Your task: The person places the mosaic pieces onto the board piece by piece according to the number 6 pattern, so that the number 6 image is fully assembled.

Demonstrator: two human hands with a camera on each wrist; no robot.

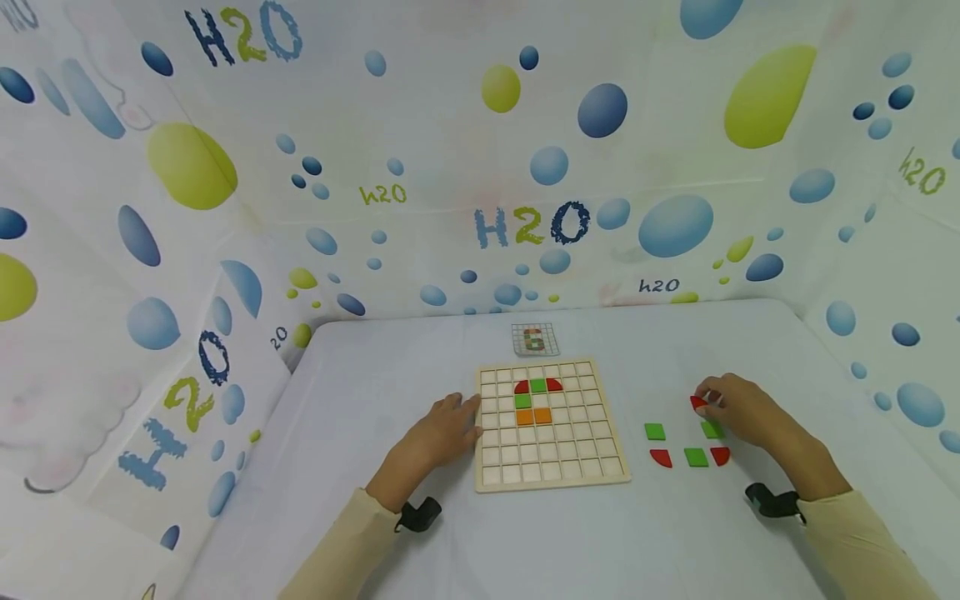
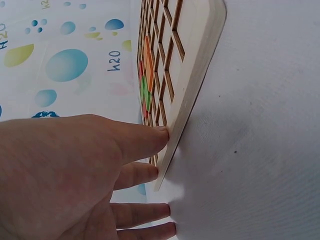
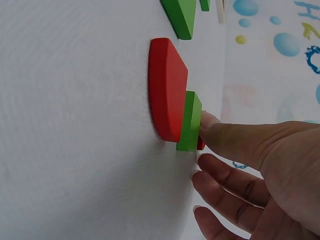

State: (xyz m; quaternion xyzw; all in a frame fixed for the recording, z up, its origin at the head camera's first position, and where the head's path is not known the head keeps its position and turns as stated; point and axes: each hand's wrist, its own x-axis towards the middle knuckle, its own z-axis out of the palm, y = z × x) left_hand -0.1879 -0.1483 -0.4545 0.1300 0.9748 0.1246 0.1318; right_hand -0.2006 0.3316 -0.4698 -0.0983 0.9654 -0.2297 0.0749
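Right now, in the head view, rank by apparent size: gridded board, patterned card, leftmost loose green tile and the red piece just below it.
1. Gridded board
2. Patterned card
3. Green tile and red piece: too alike to rank

In the head view, the right hand's grip (image 1: pixel 738 408) partly hid a red piece (image 1: pixel 698 403), which showed only as a sliver behind a green tile (image 3: pixel 189 122) in the right wrist view, and the pattern on the card (image 1: pixel 535 339) beyond the board (image 2: pixel 192 70) was too small to make out square by square. The left wrist view's top edge cut off the board, and its left and bottom edges cropped the left hand's grip (image 2: pixel 75 165); both sleeves (image 1: pixel 345 546) were cropped by the head view's bottom edge.
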